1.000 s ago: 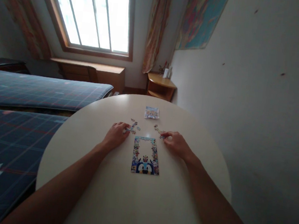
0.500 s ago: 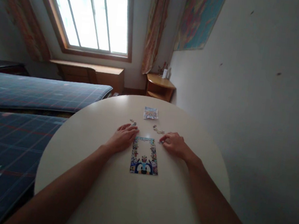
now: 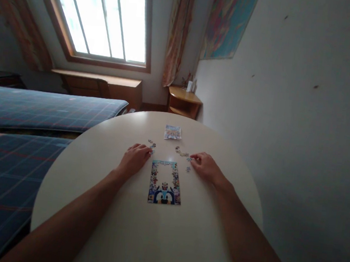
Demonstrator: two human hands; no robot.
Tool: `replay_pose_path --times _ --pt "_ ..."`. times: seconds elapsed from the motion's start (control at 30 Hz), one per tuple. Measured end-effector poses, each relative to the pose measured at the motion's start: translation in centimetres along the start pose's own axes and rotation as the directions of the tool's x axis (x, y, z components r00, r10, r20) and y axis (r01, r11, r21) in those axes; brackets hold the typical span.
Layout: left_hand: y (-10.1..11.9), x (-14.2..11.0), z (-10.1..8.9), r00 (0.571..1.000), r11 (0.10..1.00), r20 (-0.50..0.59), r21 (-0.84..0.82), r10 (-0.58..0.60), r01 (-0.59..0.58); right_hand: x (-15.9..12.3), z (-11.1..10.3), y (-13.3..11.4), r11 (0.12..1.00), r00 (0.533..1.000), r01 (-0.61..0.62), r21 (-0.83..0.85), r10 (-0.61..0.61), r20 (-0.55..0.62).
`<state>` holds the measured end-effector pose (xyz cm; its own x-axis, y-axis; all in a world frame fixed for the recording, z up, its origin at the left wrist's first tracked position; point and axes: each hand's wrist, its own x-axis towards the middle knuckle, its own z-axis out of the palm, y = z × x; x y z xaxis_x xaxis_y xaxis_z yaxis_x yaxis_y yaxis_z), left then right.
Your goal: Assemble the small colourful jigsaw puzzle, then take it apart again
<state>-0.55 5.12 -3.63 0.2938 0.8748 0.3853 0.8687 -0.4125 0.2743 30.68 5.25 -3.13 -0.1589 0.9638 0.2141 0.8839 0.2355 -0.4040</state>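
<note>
A partly filled jigsaw puzzle (image 3: 164,197) lies flat on the round table, its border and a blue dog face at the bottom assembled around a bare pale middle. My left hand (image 3: 134,159) rests beyond its upper left corner, fingers curled together at a small puzzle piece by a short row of loose pieces (image 3: 150,141). To the right, my right hand (image 3: 206,167) has thumb and fingertips closed on a pale blue puzzle piece (image 3: 188,159), at the end of another row of loose pieces (image 3: 181,152). One separate piece (image 3: 188,169) lies just below those fingertips.
A small printed packet or card (image 3: 172,132) lies toward the far side of the white table (image 3: 96,223). Plaid-covered beds (image 3: 39,110) stand on the left, and a white wall (image 3: 303,132) runs along the right. A wooden corner shelf (image 3: 185,93) stands beyond the table.
My left hand has left the puzzle's upper left edge and moved to the loose pieces, its fingers drawn in. My right hand has shifted slightly away from me, leaving one piece uncovered. The view shifted slightly.
</note>
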Motion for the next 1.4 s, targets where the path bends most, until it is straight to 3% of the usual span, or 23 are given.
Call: replay_pose_path --times 0.23,0.4,0.8,1.0,1.23,1.4 --pt "-1.0 -0.3 -0.2 1.0 0.999 -0.001 0.041 -0.017 0.017 0.0 0.3 0.0 1.0 0.999 -0.026 -0.017 0.025 -0.045" --pt "-0.4 -0.5 -0.1 1.0 1.0 0.014 0.027 0.003 -0.003 0.3 1.3 -1.4 0.999 0.997 0.03 -0.037 -0.032 -0.065" --pt "0.8 -1.3 -0.5 0.981 0.974 0.067 -0.152 0.183 -0.171 0.1 1.3 -3.0 0.992 0.992 0.119 -0.04 -0.121 -0.041" --pt "0.5 -1.4 -0.5 0.954 0.945 0.117 -0.218 0.275 -0.245 0.6 1.7 -2.8 0.992 0.992 0.109 0.065 -0.112 0.057" --pt "0.6 -1.7 -0.6 0.953 0.938 0.13 -0.252 0.275 -0.236 0.1 0.7 -3.8 0.985 0.99 0.124 0.123 -0.131 0.051" --pt "-0.4 -1.6 0.1 0.975 0.963 0.09 -0.197 0.203 -0.182 -0.2 0.3 -4.7 0.981 0.994 0.097 0.169 -0.106 0.042"
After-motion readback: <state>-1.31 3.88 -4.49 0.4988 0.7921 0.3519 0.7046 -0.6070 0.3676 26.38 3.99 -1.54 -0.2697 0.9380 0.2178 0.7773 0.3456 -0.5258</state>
